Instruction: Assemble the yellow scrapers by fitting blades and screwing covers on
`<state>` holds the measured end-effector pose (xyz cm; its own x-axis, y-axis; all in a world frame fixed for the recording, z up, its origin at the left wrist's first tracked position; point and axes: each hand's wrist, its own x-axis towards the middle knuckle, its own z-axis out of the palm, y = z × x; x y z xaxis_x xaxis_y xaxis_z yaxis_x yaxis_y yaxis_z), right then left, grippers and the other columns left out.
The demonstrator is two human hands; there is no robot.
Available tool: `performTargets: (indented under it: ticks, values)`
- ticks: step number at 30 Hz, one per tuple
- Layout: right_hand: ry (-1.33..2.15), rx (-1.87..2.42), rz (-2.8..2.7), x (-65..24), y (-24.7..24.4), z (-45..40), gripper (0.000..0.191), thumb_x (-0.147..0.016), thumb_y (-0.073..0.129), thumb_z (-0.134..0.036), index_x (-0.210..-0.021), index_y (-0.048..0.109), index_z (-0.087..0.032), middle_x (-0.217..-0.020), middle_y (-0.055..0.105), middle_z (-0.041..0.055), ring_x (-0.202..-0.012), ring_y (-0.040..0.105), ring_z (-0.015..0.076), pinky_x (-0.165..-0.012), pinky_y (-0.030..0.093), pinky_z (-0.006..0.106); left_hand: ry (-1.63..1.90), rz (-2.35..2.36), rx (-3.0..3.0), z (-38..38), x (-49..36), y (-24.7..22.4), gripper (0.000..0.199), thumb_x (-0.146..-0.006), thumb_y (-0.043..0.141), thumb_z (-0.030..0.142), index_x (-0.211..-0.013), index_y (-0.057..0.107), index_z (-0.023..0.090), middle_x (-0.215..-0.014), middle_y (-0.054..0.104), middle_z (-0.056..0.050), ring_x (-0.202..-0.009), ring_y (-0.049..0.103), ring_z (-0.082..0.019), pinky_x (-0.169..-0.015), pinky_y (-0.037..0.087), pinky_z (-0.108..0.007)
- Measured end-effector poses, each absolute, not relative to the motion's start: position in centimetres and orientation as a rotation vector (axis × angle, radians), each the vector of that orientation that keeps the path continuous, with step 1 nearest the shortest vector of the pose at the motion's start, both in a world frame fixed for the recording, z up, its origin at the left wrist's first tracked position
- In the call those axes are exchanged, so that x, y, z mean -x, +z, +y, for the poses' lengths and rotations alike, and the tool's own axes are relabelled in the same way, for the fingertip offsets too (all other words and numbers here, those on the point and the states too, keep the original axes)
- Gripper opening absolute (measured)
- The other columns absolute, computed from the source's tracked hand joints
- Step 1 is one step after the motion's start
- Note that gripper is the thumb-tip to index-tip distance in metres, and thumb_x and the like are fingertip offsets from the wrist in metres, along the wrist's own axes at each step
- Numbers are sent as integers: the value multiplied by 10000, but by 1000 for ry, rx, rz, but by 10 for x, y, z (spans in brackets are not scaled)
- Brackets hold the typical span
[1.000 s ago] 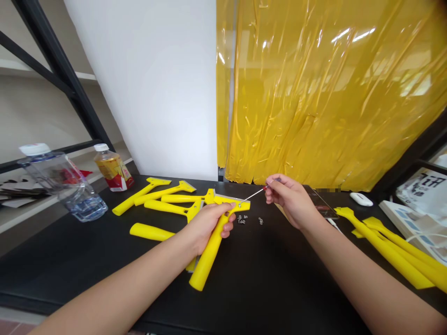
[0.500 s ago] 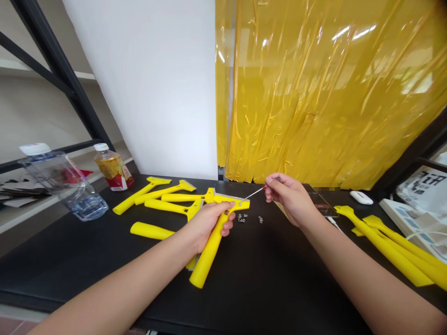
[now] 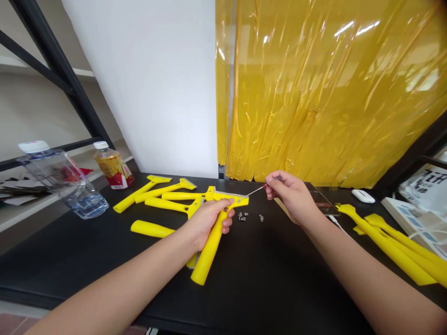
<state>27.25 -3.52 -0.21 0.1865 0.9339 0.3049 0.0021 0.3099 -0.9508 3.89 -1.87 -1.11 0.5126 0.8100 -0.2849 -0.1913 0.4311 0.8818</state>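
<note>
Swinging slightly up and to the right, the yellow scraper [image 3: 209, 246] is staying gripped in the closed left hand [image 3: 206, 223] above the black tabletop [image 3: 279, 279] — the right hand [image 3: 291, 197] is pinching a small screwdriver [image 3: 253, 191], its tip reaching the scraper's head, near loose screws [image 3: 244, 217]

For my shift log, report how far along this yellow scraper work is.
Done, it seems: the yellow plastic scrapers left of the hands show metal blades. In hand: the left hand grips a yellow plastic scraper; the right hand holds a thin red-handled screwdriver to its head. Left: small metal screws lie loose on the black table, and more yellow plastic scrapers lie at right.
</note>
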Motion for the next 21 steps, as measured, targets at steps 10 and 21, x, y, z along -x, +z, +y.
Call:
performTargets:
  ticks: [10, 21]
  values:
    - [802, 1021, -1209, -270, -1, -39, 292, -822, 817, -487, -865, 695, -225, -715, 644, -11, -659, 600, 143, -634, 525, 293, 720, 812, -903, -18, -38, -12, 213, -866, 725, 306, -865, 553, 180, -662, 541, 24, -472, 407, -73, -419, 311, -206]
    - [770, 1049, -1205, -274, -3, -37, 306, -826, 815, -496, -876, 692, -220, -708, 651, -11, -644, 603, 139, -629, 525, 288, 715, 810, -896, -16, -38, -14, 208, -878, 709, 304, -870, 543, 178, -657, 539, 27, -475, 420, -71, -420, 303, -197]
